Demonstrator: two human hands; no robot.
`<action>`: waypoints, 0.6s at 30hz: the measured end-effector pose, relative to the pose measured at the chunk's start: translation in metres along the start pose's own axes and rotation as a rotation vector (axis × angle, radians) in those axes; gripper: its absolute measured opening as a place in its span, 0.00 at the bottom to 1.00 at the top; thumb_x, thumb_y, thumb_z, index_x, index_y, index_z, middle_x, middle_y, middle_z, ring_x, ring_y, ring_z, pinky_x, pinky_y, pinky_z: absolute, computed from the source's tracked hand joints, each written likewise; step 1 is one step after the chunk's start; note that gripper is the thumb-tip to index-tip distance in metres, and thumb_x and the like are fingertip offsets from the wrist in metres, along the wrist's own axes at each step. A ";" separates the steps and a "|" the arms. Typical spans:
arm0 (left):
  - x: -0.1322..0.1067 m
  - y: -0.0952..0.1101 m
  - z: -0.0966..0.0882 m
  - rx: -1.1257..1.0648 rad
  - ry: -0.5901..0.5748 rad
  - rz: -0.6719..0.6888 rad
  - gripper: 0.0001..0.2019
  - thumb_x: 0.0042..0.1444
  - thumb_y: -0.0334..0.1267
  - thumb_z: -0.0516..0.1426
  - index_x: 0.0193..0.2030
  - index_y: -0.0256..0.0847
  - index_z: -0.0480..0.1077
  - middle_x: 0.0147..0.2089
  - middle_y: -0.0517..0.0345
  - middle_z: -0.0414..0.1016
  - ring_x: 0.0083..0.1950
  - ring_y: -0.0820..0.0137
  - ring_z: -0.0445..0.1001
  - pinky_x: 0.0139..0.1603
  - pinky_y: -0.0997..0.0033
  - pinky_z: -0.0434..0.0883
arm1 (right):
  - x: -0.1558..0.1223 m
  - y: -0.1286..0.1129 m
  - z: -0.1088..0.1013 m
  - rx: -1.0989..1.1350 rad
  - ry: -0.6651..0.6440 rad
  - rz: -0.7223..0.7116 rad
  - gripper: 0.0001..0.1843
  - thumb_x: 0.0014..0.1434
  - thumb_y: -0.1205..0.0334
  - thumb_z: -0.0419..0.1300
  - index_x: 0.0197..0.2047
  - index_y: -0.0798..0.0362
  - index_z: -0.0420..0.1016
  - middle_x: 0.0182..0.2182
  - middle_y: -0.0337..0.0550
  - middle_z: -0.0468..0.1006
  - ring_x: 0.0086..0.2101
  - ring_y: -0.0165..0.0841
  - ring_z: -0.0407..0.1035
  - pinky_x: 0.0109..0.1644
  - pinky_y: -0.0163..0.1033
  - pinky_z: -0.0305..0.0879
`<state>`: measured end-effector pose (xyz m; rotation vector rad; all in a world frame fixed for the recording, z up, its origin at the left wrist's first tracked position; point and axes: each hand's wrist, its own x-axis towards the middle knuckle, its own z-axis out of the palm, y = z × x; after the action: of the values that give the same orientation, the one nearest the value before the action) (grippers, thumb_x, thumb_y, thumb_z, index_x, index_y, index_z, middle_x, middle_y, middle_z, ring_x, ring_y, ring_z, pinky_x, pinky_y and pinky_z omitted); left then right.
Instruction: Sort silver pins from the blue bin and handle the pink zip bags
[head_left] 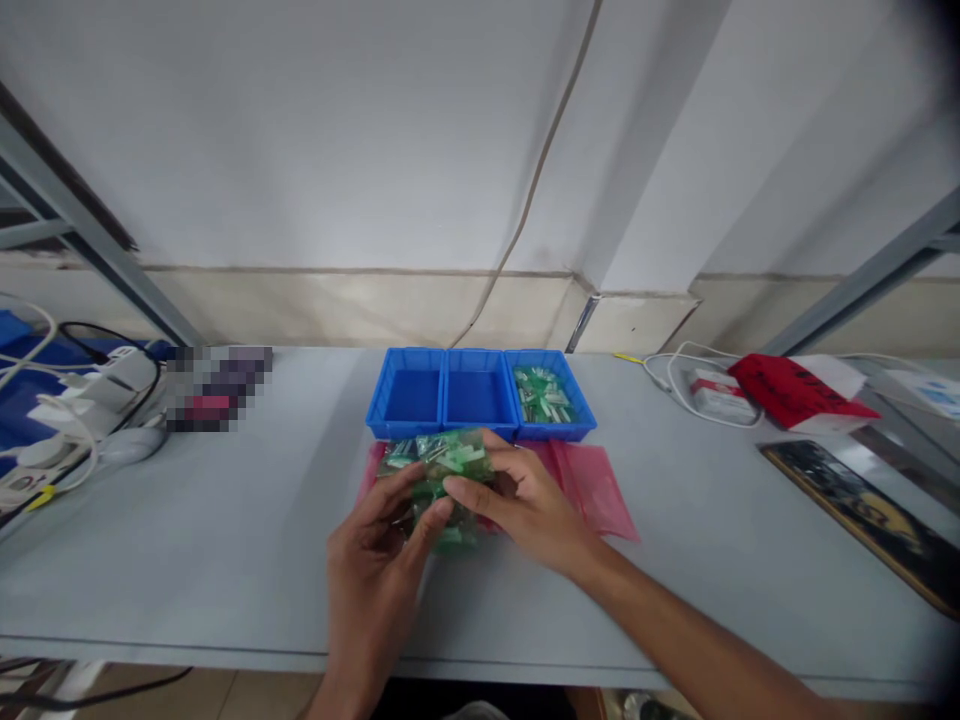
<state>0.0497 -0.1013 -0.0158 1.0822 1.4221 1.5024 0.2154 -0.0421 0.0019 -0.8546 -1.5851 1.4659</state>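
Observation:
Both my hands meet over the middle of the table, holding clear plastic packets with green and white pieces inside. My left hand grips them from the left, thumb on top. From the right, my right hand pinches them between thumb and fingers. How many packets there are, I cannot tell. Under and behind my hands lie pink plastic bags. Just beyond stand three blue bins in a row: the left bin and middle bin show bare floors, and the right bin contains several green and white packets.
At the left are power strips with chargers and cables, beside a blurred-out patch. To the right lie a white cable, a small white box, a red packet and a phone. A wall rises behind the table.

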 end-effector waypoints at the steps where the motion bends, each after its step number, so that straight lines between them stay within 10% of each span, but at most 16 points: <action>1: -0.002 0.001 -0.002 -0.009 0.013 -0.010 0.23 0.52 0.47 0.72 0.53 0.43 0.80 0.51 0.52 0.85 0.48 0.62 0.86 0.46 0.74 0.85 | 0.000 -0.001 0.000 -0.028 -0.024 -0.012 0.15 0.64 0.46 0.68 0.40 0.50 0.85 0.45 0.44 0.73 0.44 0.34 0.71 0.41 0.36 0.71; 10: -0.006 0.001 -0.005 -0.063 0.076 -0.005 0.19 0.53 0.47 0.72 0.47 0.40 0.82 0.48 0.51 0.86 0.46 0.63 0.86 0.45 0.75 0.84 | -0.006 -0.012 0.001 -0.163 -0.140 -0.120 0.20 0.68 0.53 0.65 0.61 0.45 0.78 0.55 0.46 0.75 0.56 0.38 0.70 0.65 0.44 0.66; 13: 0.001 0.003 -0.006 -0.037 0.087 0.012 0.20 0.54 0.49 0.71 0.49 0.38 0.81 0.48 0.49 0.86 0.46 0.64 0.86 0.44 0.77 0.83 | -0.006 -0.013 -0.004 -0.021 -0.119 -0.003 0.24 0.67 0.52 0.66 0.64 0.46 0.74 0.46 0.44 0.79 0.43 0.33 0.75 0.49 0.39 0.75; 18: 0.005 0.007 -0.006 -0.001 0.023 0.040 0.21 0.59 0.51 0.67 0.54 0.40 0.78 0.51 0.49 0.85 0.43 0.66 0.86 0.41 0.77 0.83 | -0.003 -0.011 -0.009 -0.031 -0.023 0.094 0.14 0.60 0.50 0.72 0.37 0.52 0.79 0.26 0.36 0.76 0.27 0.29 0.70 0.31 0.33 0.70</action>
<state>0.0428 -0.0991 -0.0090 1.1021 1.4222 1.5483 0.2251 -0.0420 0.0124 -0.9442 -1.6075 1.5254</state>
